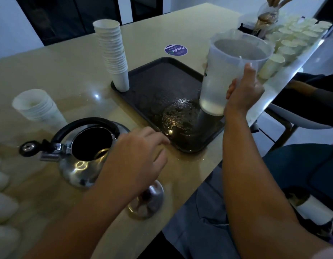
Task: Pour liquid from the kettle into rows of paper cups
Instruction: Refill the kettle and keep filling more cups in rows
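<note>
Right hand (243, 90) wrapped round handle of translucent plastic jug (231, 71), thumb up along the handle, jug held upright above near right corner of black tray (156, 81). Jug looks nearly empty, maybe a little clear liquid at the bottom; hard to tell through the cloudy wall. Directly below and left of the jug, puddle of dark liquid (178, 118) on the tray.

Left hand (137, 156) holding nothing, fingers relaxed and loosely spread, hovering over the table (68, 71) between kettle and tray edge, well left of and nearer than the gripping hand. Slightly blurred.

Steel kettle (83, 152) far left of the jug, upright on the table, lid off, black handle arched over the open mouth, spout pointing left. Round steel lid (149, 200) flat on the table, under the left wrist, near table edge.

Tall stack of paper cups (113, 53) standing on far left corner of the tray, left of the jug. Shorter cup stack (38, 109) on the table beyond the kettle. More pale cups (1, 202) at the extreme left edge, blurred.

Beyond and right of the jug, rows of paper cups (296, 38) set close together. Above them another person's hand (274, 1) tilting a clear container (268, 14), brown liquid streaming down.

Round purple sticker (176, 50) on the table beyond the tray.
</note>
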A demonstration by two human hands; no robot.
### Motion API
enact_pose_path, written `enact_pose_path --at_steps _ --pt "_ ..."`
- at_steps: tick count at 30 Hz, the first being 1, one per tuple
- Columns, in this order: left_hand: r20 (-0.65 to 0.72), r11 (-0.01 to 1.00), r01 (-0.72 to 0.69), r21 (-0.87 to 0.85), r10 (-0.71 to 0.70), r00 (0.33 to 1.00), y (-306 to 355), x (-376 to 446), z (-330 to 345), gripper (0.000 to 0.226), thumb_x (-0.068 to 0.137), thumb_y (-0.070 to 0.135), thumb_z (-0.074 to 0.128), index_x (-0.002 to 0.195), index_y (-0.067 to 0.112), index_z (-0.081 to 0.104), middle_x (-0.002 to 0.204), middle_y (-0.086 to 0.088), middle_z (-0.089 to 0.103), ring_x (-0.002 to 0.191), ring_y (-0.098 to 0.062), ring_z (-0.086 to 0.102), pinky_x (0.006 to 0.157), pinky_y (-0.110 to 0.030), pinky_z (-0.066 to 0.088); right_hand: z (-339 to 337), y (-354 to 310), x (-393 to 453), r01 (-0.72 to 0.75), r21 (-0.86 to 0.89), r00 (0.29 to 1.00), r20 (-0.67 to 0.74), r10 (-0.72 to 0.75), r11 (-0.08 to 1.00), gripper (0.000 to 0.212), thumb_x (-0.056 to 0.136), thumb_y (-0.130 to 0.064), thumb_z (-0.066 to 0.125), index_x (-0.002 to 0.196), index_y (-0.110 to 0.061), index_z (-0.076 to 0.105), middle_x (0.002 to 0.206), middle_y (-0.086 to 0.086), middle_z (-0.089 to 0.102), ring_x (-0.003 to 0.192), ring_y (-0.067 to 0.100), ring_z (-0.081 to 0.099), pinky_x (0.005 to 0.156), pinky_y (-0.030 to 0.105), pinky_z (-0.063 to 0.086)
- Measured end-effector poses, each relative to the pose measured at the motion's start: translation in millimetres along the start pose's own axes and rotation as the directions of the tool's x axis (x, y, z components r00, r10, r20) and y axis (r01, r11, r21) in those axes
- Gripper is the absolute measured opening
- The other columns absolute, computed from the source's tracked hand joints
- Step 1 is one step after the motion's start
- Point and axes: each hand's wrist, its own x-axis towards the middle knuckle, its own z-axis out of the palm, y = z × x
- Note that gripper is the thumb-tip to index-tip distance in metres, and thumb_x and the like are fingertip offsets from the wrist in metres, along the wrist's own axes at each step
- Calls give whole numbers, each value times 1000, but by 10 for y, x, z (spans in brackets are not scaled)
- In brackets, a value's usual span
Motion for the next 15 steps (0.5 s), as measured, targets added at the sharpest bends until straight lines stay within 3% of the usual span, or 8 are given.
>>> enact_pose_path --at_steps 6,11,15 --pt "-190 992 108 -72 -120 974 -346 -354 -271 23 83 40 52 94 29 69 85 18 62 78 -6 53 68 -35 46 -30 40 -52 47 69 999 -16 -46 996 35 90 -38 62 63 -16 56 56 5 51 47 17 48 47 26 38" --pt "-312 956 250 -156 -288 906 -542 -516 -372 11 86 16 70 93 24 71 85 17 63 80 -6 57 73 -14 39 -44 8 -155 21 120 1000 2 -22 992 39 92 -36 60 58 -20 54 51 2 48 44 16 43 45 24 33" --pt "-362 928 351 -120 -371 856 -727 -566 -392 20 82 2 74 93 18 71 83 11 59 82 -17 55 72 -26 38 -47 -85 -228 32 151 998 56 -41 988 39 96 -33 59 60 -19 53 50 0 46 43 16 41 45 24 31"
